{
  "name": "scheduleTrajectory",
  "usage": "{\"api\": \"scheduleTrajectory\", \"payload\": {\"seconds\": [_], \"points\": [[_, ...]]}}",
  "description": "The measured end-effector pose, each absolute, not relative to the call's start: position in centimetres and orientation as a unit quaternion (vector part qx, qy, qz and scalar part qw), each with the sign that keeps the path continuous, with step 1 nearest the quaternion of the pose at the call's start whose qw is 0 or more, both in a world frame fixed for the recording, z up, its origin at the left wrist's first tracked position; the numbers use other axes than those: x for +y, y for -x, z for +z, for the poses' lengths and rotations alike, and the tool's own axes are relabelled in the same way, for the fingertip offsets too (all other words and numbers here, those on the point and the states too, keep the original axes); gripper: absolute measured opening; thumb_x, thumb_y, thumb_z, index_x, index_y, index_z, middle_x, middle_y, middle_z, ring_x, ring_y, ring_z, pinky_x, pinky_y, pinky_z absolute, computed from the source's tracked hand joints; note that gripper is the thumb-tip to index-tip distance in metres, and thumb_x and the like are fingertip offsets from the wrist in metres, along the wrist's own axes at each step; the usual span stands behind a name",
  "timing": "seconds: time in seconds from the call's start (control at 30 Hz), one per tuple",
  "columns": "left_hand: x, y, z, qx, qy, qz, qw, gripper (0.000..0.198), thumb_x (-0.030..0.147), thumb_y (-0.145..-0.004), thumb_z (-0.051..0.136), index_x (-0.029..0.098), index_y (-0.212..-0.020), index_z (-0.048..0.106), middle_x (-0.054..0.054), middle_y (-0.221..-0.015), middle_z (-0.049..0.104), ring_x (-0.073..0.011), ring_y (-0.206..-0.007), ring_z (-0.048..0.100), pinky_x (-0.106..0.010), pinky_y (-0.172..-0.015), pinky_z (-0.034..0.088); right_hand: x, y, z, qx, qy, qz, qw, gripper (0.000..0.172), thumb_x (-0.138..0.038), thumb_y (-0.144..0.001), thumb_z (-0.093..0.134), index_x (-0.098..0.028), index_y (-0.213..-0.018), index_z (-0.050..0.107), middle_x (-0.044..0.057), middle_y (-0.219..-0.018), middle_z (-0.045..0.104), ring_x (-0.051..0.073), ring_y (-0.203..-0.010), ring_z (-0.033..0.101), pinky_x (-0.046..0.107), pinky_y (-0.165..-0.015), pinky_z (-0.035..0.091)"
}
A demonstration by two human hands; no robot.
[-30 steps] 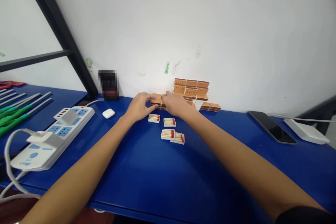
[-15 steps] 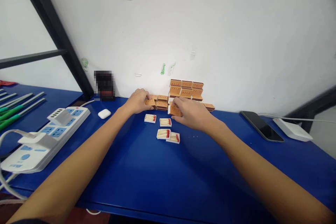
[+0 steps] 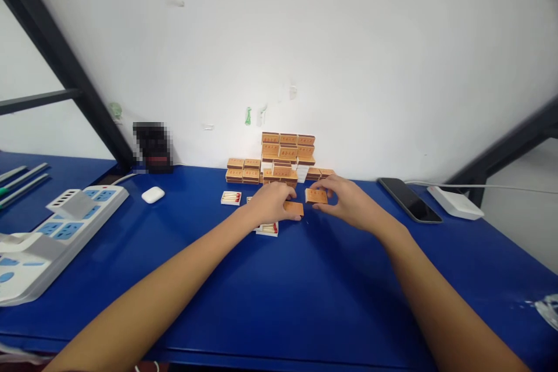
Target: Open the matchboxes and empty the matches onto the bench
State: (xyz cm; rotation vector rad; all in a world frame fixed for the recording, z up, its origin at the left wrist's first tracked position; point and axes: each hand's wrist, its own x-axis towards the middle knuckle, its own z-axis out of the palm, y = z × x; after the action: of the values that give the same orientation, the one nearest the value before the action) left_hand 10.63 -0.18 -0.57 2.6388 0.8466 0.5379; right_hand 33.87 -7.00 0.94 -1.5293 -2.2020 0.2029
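My left hand pinches an orange-brown matchbox in front of the stacked matchboxes. To its right, my right hand grips a second matchbox by its right end; a small gap parts the two boxes. Behind them, a stepped stack of matchboxes stands against the wall, with a lower row of matchboxes at its left. An open tray of red-tipped matches lies on the table. Another match tray shows below my left hand, and further trays are partly hidden by it.
The blue table meets a white wall. At the left are a power strip, a white earbud case and a blurred black object. A phone and a white box with a cable lie at the right.
My left hand has moved right from the left row to the front of the stack, now holding a matchbox. My right hand has drawn its matchbox rightward, away from the stack. The view has shifted right.
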Motion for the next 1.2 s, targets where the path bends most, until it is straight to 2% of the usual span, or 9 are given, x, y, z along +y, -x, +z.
{"api": "scheduleTrajectory", "payload": {"seconds": [0.13,0.27,0.43,0.53,0.67,0.87,0.97,1.1,1.2], "points": [[-0.5,-8.9,0.1,0.283,-0.903,0.273,0.176,0.057,0.046,-0.079,0.090,0.020,-0.126,0.070,-0.010,-0.119,0.076,-0.0293,-0.108,0.071,-0.042,-0.093,0.055,-7.8,-31.9,0.8,-0.818,0.511,0.110,0.241,0.029,-0.023,-0.092,0.070,-0.023,-0.120,0.070,0.008,-0.110,0.064,0.023,-0.096,0.063,0.039,-0.088,0.053],[-1.9,-7.4,0.7,0.256,-0.913,0.271,0.168,0.040,0.034,-0.085,0.086,0.023,-0.121,0.073,-0.006,-0.107,0.077,-0.0264,-0.101,0.071,-0.040,-0.088,0.056,-8.3,-30.0,0.5,-0.826,0.470,0.119,0.286,0.031,-0.023,-0.097,0.066,-0.024,-0.128,0.067,0.009,-0.119,0.062,0.022,-0.102,0.063,0.038,-0.091,0.054],[-2.5,-6.3,-0.3,0.267,-0.902,0.308,0.140,0.039,0.028,-0.086,0.083,0.021,-0.123,0.071,-0.009,-0.113,0.076,-0.0276,-0.105,0.071,-0.041,-0.090,0.057,-8.5,-28.6,0.0,-0.815,0.444,0.147,0.341,0.033,-0.021,-0.095,0.065,-0.025,-0.128,0.067,0.009,-0.117,0.065,0.021,-0.096,0.064,0.037,-0.084,0.056],[-1.9,-5.5,-0.7,0.260,-0.889,0.353,0.128,0.031,0.026,-0.089,0.081,0.019,-0.118,0.072,-0.009,-0.112,0.075,-0.0251,-0.102,0.072,-0.039,-0.092,0.057,-8.2,-28.3,-0.3,-0.748,0.472,0.174,0.433,0.041,-0.030,-0.091,0.072,-0.026,-0.131,0.063,0.009,-0.119,0.067,0.022,-0.099,0.065,0.037,-0.082,0.056],[-1.6,-4.9,-0.4,0.287,-0.870,0.391,0.092,0.029,0.026,-0.088,0.082,0.019,-0.114,0.070,-0.007,-0.109,0.075,-0.0257,-0.102,0.071,-0.040,-0.091,0.056,-7.7,-27.6,-0.7,-0.553,0.557,0.204,0.585,0.035,-0.046,-0.087,0.075,-0.022,-0.112,0.067,0.009,-0.110,0.070,0.024,-0.101,0.066,0.037,-0.081,0.055],[-2.2,-5.3,-0.3,0.253,-0.869,0.412,0.102,0.030,0.021,-0.087,0.081,0.020,-0.115,0.069,-0.007,-0.110,0.074,-0.0237,-0.102,0.070,-0.038,-0.092,0.056,-8.3,-25.5,-1.0,-0.591,0.511,0.351,0.516,0.037,-0.059,-0.094,0.063,-0.023,-0.092,0.075,0.006,-0.106,0.073,0.025,-0.107,0.065,0.037,-0.089,0.052],[-2.3,-5.4,-0.5,0.259,-0.868,0.411,0.101,0.032,0.026,-0.087,0.083,0.019,-0.116,0.070,-0.007,-0.111,0.075,-0.0246,-0.104,0.071,-0.039,-0.093,0.057,-8.4,-25.6,-0.7,-0.518,0.544,0.369,0.547,0.039,-0.061,-0.086,0.072,-0.022,-0.090,0.075,0.006,-0.102,0.074,0.023,-0.098,0.064,0.032,-0.079,0.051],[-2.3,-5.4,-0.7,0.247,-0.879,0.394,0.106,0.035,0.031,-0.089,0.084,0.019,-0.120,0.072,-0.008,-0.110,0.075,-0.0244,-0.103,0.072,-0.039,-0.092,0.059,-8.5,-25.9,-0.4,-0.506,0.547,0.427,0.512,0.044,-0.063,-0.080,0.078,-0.020,-0.083,0.075,0.003,-0.086,0.070,0.015,-0.071,0.054,0.028,-0.062,0.044],[-2.3,-5.3,-0.8,0.238,-0.889,0.377,0.107,0.042,0.031,-0.089,0.083,0.020,-0.127,0.070,-0.010,-0.118,0.075,-0.0253,-0.107,0.073,-0.040,-0.095,0.059,-8.3,-26.2,-0.6,-0.500,0.549,0.438,0.508,0.042,-0.061,-0.077,0.081,-0.020,-0.081,0.075,0.002,-0.079,0.067,0.013,-0.064,0.050,0.028,-0.058,0.043]]}}
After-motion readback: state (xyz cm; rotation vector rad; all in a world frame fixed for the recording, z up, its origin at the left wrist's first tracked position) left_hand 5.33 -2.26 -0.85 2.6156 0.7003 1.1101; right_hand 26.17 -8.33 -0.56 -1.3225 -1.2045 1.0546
